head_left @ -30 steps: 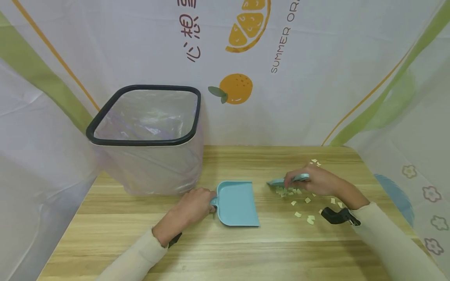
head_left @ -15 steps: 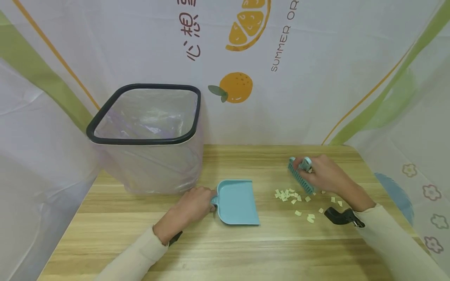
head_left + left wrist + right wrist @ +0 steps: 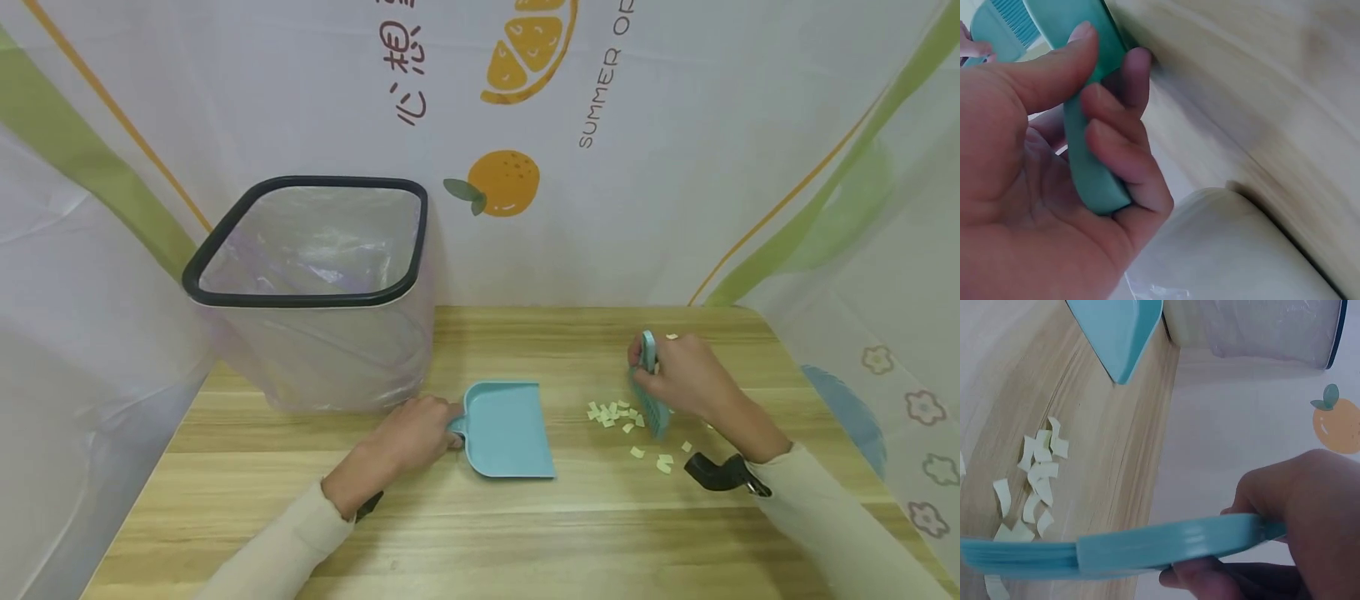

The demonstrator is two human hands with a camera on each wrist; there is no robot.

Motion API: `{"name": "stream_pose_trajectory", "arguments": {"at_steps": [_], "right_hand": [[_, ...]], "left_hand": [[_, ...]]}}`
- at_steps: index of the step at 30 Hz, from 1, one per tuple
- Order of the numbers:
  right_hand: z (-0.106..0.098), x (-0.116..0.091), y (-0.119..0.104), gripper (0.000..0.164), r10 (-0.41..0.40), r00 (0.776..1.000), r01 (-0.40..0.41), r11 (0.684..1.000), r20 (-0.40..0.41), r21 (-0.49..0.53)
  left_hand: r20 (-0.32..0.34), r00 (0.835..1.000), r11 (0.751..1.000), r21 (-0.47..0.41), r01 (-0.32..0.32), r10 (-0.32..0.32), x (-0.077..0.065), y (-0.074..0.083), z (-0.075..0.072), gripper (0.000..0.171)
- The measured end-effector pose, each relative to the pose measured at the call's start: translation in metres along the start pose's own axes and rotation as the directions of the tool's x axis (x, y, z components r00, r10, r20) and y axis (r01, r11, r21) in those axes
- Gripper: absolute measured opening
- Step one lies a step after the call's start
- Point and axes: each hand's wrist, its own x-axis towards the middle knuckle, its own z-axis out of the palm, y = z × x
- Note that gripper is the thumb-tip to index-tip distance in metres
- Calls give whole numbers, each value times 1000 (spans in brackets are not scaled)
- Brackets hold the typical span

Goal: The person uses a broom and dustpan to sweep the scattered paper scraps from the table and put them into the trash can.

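My left hand grips the handle of a light-blue dustpan, which lies on the wooden table with its wide edge facing right. The left wrist view shows thumb and fingers wrapped about the handle. A matching hand brush is held on edge in my right hand, bristles pointing down. Pale yellow paper scraps lie between brush and pan, some in a small heap. In the right wrist view, the brush bristles overlap a few scraps at the heap's near side.
A bin with a black rim and a clear plastic liner stands at the back left of the table. More scraps are scattered in front of the brush. A printed white curtain hangs behind and along the sides.
From beside the scrap heap, the brush has swung right and back, turned, then come slightly forward with bristles down. My left hand and the dustpan have stayed in place.
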Motion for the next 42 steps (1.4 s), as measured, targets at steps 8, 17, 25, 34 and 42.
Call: {"name": "stream_pose_trajectory", "arguments": {"at_steps": [8,17,25,34,42], "right_hand": [[4,6,-4,5,24,1000,-25,1000,13,8],[17,13,-14,6,28,999,-31,997,35,68],[25,20,-24,9,50,999,-50,992,-2,114],[11,16,-25,14,138,990,-135,986,-23,96],[15,13,-17,10,152,988,-151,986,-13,75]], "left_hand": [[2,1000,1000,9,-22,22,0,-3,0,24],[12,1000,1000,20,-22,22,1,-4,0,24],[12,999,999,32,-40,39,0,-3,0,17],[4,999,996,73,-49,49,0,-2,1,19],[-2,999,996,74,-47,47,0,-4,2,21]]}}
